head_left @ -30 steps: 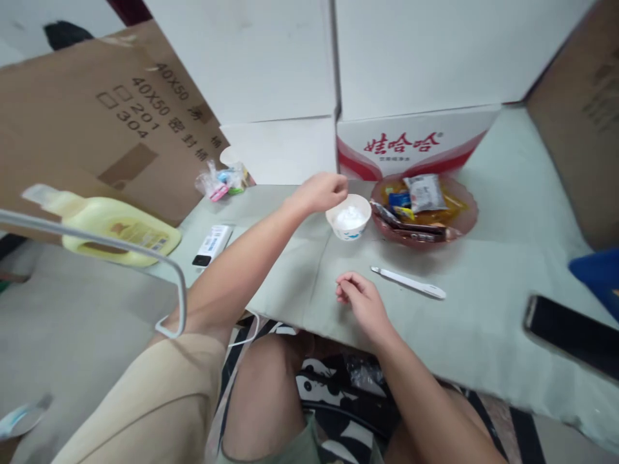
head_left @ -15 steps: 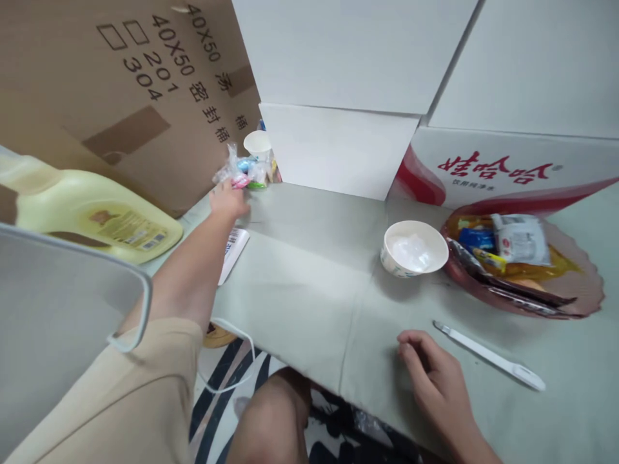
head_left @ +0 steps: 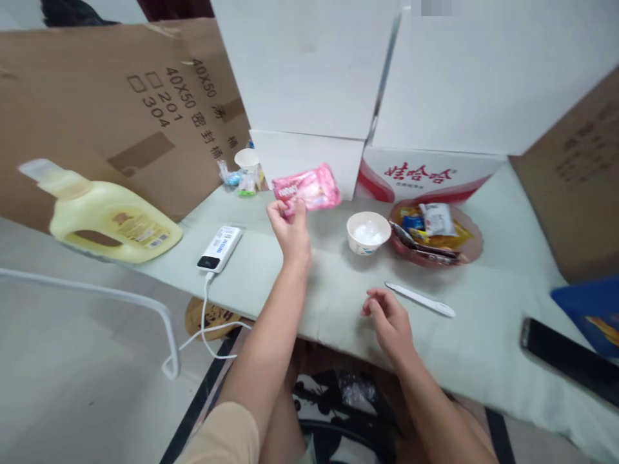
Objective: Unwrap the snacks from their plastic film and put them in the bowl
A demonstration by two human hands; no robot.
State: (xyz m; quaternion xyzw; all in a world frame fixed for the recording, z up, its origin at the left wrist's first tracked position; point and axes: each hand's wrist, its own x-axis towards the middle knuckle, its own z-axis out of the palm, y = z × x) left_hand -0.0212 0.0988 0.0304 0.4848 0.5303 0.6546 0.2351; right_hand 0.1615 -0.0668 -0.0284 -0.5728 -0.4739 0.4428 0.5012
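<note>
My left hand (head_left: 290,235) is closed on a pink plastic packet (head_left: 312,188), pinching its lower edge between thumb and fingers. It is held up above the table, left of a white paper bowl (head_left: 368,233) with clear plastic in it. My right hand (head_left: 388,322) hovers or rests by the table's front edge, fingers loosely curled in, with nothing seen in them. Just beyond it lies a slim white-handled tool (head_left: 420,299). A pink scalloped dish (head_left: 476,248) with several wrapped snacks stands right of the bowl.
At the back left are small wrapped items (head_left: 235,179) and another paper cup (head_left: 246,158). A yellow jug (head_left: 116,216) and a white power bank (head_left: 220,248) with a cable lie at left. Boxes (head_left: 309,71) wall the back. A black phone (head_left: 570,357) lies at right.
My left hand has come away from the wrapped items at the back left, moving right with the pink packet now in its grip. My right hand stays curled. The view has turned and drawn back.
</note>
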